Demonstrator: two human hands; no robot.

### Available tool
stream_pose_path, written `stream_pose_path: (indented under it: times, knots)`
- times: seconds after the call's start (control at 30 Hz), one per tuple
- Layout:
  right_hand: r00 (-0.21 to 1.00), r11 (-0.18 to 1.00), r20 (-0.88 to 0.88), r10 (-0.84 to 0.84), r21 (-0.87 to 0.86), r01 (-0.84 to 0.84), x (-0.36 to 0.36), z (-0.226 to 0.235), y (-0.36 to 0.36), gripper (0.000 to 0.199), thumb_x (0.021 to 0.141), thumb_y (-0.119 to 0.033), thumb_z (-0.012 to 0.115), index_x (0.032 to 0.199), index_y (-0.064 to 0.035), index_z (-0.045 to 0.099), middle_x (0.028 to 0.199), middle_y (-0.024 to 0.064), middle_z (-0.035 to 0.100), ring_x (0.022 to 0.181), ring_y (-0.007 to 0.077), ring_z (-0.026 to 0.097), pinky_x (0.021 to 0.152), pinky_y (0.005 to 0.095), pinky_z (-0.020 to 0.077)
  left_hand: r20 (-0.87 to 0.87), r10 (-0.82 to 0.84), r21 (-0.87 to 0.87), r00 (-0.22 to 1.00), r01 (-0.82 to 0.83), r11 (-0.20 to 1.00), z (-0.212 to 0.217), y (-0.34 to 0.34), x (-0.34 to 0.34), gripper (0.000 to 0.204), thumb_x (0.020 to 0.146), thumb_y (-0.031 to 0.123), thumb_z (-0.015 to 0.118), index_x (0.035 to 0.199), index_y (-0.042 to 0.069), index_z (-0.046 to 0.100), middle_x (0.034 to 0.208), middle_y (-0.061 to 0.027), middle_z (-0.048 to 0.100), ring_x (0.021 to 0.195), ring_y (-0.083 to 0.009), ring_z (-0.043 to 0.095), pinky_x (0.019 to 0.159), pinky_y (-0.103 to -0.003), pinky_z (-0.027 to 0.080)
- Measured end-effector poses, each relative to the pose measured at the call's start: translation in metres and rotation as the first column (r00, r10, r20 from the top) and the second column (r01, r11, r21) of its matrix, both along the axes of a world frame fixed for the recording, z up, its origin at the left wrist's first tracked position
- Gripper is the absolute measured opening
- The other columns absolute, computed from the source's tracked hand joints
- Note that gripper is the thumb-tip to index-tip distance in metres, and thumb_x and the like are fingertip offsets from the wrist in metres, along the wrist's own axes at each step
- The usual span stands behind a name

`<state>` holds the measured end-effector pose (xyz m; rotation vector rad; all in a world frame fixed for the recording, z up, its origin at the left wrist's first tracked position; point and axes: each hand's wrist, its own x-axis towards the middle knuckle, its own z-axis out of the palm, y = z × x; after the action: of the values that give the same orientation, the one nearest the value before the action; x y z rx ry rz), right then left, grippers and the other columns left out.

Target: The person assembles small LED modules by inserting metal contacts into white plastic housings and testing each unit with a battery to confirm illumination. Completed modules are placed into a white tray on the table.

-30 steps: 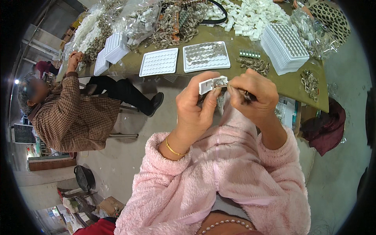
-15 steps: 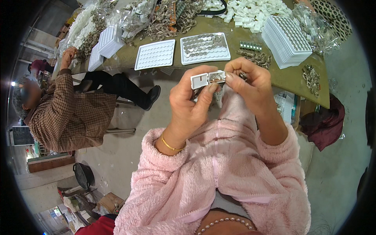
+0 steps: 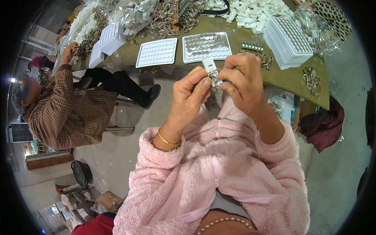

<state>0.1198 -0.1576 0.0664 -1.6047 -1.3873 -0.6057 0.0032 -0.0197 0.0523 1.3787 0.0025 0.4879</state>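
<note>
Both hands lowered, left hand (image 3: 190, 94), right hand (image 3: 239, 80), fingers pinching one white clip (image 3: 210, 66)

clear plastic bags (image 3: 313, 27) on table, dark sign (image 3: 20, 132) far left

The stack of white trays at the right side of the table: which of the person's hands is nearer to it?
Right. The right hand is just left of the stack of white trays. The left hand is farther left, beyond the small white piece both hands hold.
</note>
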Motion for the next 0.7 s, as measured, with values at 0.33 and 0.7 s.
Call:
stream_pose_path:
  times: [0.33,0.7]
  knots:
    - [0.988,0.991,0.113,-0.105,-0.075,0.114,-0.008,-0.014,0.006,0.022,0.074,-0.012,0.07,0.095,-0.0135,0.066,0.093,0.0009,0.057,0.084,0.0226,0.055,0.083,0.039,0.0404,-0.079,0.035,-0.054,0.996,-0.04,0.998,-0.007,-0.001,-0.008,0.025,0.102,0.005,0.053,0.122,-0.003,0.064,0.079,0.0002,0.057,0.058,-0.0033,0.045,0.051,-0.019,0.037]
    - [1.0,0.978,0.001,0.005,-0.209,-0.005,-0.003,-0.039,0.025,0.015,0.071,-0.01,0.071,0.082,-0.0087,0.061,0.083,0.0055,0.052,0.08,0.0261,0.05,0.075,0.0385,0.0365,-0.254,-0.015,-0.318,0.967,-0.069,0.945,-0.028,0.002,-0.007,0.03,0.1,0.007,0.056,0.127,-0.006,0.06,0.082,-0.0022,0.064,0.055,-0.0039,0.048,0.047,-0.02,0.037]
